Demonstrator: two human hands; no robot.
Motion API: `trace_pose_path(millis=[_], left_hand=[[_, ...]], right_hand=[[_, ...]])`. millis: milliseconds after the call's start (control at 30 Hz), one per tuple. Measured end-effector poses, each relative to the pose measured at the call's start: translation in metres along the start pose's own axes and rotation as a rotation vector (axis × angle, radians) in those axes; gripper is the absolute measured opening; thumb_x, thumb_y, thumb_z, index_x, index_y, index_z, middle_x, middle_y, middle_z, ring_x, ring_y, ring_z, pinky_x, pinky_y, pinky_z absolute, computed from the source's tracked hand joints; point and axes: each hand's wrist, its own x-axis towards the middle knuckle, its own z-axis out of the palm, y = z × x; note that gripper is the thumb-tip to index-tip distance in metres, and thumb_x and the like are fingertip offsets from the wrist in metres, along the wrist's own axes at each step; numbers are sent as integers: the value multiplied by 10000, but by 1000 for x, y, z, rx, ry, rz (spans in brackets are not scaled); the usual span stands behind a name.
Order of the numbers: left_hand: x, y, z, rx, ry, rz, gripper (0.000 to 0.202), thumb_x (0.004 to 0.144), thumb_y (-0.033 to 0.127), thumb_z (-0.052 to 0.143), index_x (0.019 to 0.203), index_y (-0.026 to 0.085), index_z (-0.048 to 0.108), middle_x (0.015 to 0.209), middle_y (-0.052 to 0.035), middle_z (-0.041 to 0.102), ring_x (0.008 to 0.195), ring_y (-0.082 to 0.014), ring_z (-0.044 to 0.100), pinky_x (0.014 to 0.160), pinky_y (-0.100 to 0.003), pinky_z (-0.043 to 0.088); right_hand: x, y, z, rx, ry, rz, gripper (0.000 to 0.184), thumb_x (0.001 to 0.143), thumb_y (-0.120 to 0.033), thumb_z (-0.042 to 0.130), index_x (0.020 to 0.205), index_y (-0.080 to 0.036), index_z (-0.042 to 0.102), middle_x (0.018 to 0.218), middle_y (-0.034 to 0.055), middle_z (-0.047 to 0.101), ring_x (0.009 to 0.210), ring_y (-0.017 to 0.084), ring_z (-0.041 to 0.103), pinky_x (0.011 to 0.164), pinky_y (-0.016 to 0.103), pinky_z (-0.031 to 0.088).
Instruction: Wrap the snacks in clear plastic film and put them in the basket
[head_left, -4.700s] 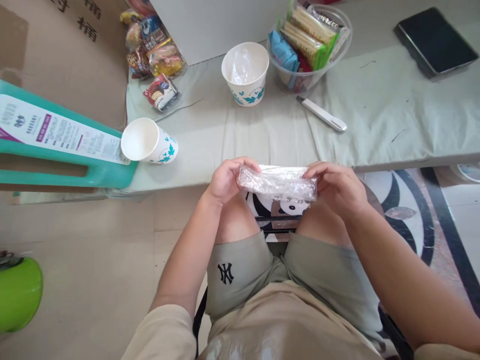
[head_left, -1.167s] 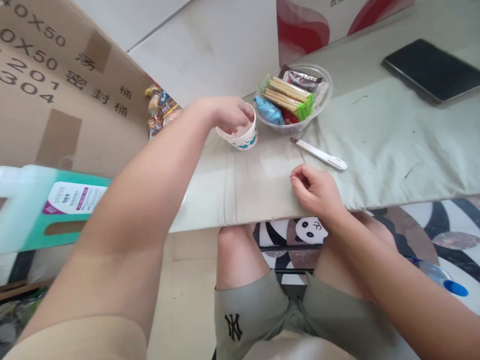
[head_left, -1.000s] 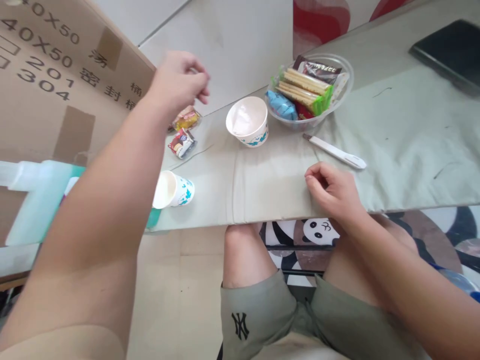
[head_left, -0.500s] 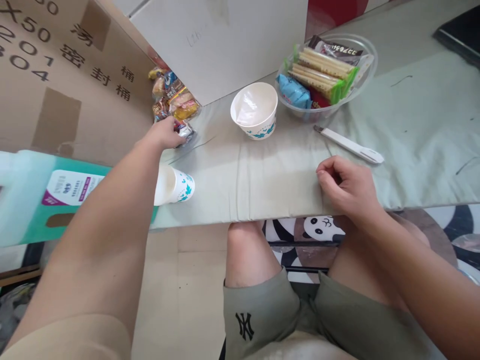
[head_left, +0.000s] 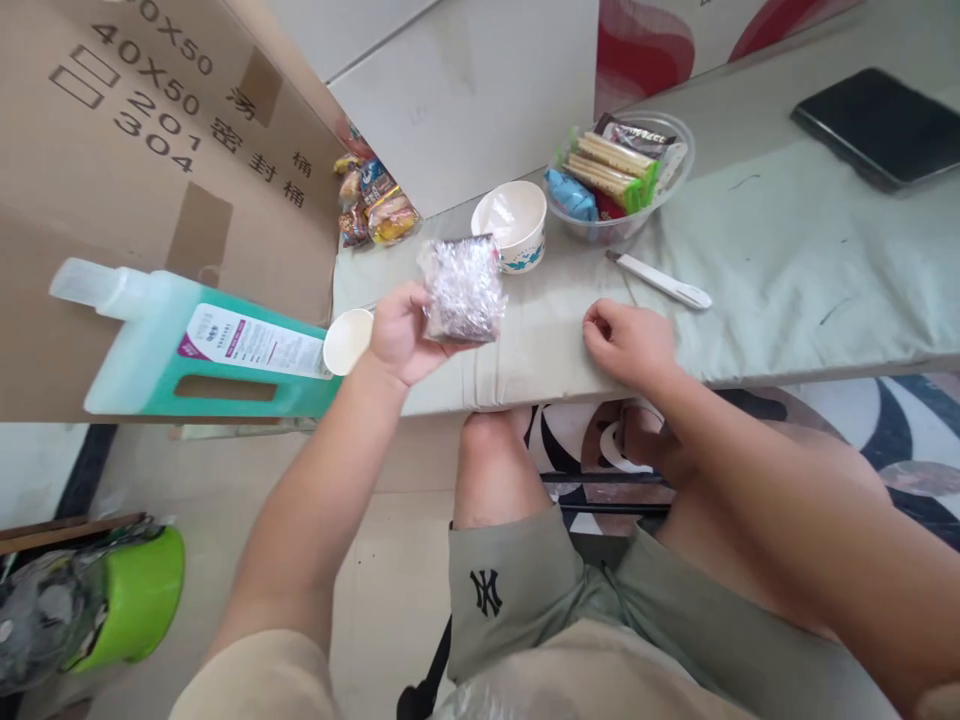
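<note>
My left hand (head_left: 409, 335) grips a flat, roughly square package wrapped in shiny clear plastic (head_left: 465, 290), held up over the table in front of a white paper bowl (head_left: 517, 215) with a blue-green leaf print. What lies inside the wrapping is dark and hard to make out. My right hand (head_left: 630, 342) rests on the cloth near the table's front edge, fingers curled, and nothing shows in it. Just beyond it lies a white utility knife (head_left: 660, 280). To the left of my left hand a white paper cup (head_left: 348, 342) lies tipped toward me.
A clear plastic bowl of wrapped snacks (head_left: 679, 170) stands at the back. Packaged breads (head_left: 386, 210) lie beside a large cardboard box (head_left: 180, 130). A jug of green liquid (head_left: 150, 345) is at left, a black tablet-like object (head_left: 885, 125) at right. A green bin (head_left: 146, 600) stands below.
My left hand has brought the plastic-wrapped package from beside the breads toward the table's middle. The view has shifted left. My right hand stays curled on the cloth.
</note>
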Motion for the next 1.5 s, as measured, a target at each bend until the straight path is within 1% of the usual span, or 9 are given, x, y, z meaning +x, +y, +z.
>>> trace_pose_path(millis=[200, 267, 400, 600, 800, 1000, 1167, 1333, 1500], left_hand=[[-10, -53, 43, -258, -24, -44, 860, 674, 798, 557, 1313, 225, 620, 1308, -160, 735, 1255, -409, 690, 910, -533, 627], [-3, -52, 45, -231, -18, -38, 859, 616, 715, 710, 1322, 238, 601, 1305, -149, 733, 1269, -401, 684, 977, -548, 607], [21, -40, 49, -112, 58, 8, 833, 542, 307, 852, 1324, 296, 564, 1185, -55, 753, 1137, -316, 740, 1035, -526, 584], [50, -77, 65, -198, 176, 95, 634, 630, 425, 802, 1196, 321, 537, 1171, -15, 712, 989, -238, 733, 813, -399, 643], [53, -75, 48, -55, 247, 191, 670, 632, 518, 876, 1202, 327, 580, 1104, -33, 694, 960, -246, 721, 727, -336, 610], [68, -77, 28, 173, 349, 301, 702, 777, 679, 776, 1344, 332, 550, 977, -30, 688, 1016, -265, 720, 896, -390, 586], [75, -81, 26, 338, 263, 373, 807, 717, 466, 884, 1421, 309, 523, 1384, -76, 623, 1327, -322, 590, 1159, -444, 451], [70, -79, 30, 287, 212, 304, 724, 709, 304, 846, 1365, 288, 539, 1184, -65, 677, 1145, -299, 671, 1096, -461, 490], [67, -84, 27, 336, 210, 335, 682, 698, 304, 842, 1318, 283, 559, 1305, -75, 659, 1232, -314, 640, 1140, -456, 460]], right_hand=[[3, 5, -13, 72, 39, -156, 153, 872, -256, 539, 907, -232, 685, 855, 86, 746, 825, 264, 640, 701, 367, 408], [11, 11, -21, 33, 107, -152, 173, 875, -239, 532, 944, -217, 689, 926, 119, 743, 921, 302, 644, 788, 409, 436], [29, 29, -28, -74, 223, -39, 280, 867, -240, 562, 1109, -172, 685, 1133, 200, 681, 1107, 381, 586, 915, 521, 417], [31, 43, -19, -184, 203, 31, 211, 866, -283, 601, 1031, -183, 686, 1220, 229, 653, 1193, 442, 529, 928, 585, 387], [16, 27, -27, -161, 137, -34, 245, 944, -308, 518, 1089, -218, 693, 1015, 163, 715, 1017, 358, 615, 858, 482, 435], [19, 12, -27, 60, 76, -39, 350, 999, -395, 439, 1210, -244, 674, 919, 109, 728, 814, 276, 653, 747, 398, 464], [20, -5, -20, 132, -52, -61, 303, 965, -397, 492, 1148, -248, 682, 760, 51, 679, 665, 231, 623, 662, 356, 443], [17, -22, -10, 144, -58, -45, 275, 959, -399, 521, 1119, -244, 683, 771, 40, 707, 610, 201, 603, 621, 328, 418], [18, -20, 0, 19, -27, -49, 323, 960, -405, 502, 1099, -248, 748, 738, 56, 731, 655, 232, 626, 607, 327, 363]])
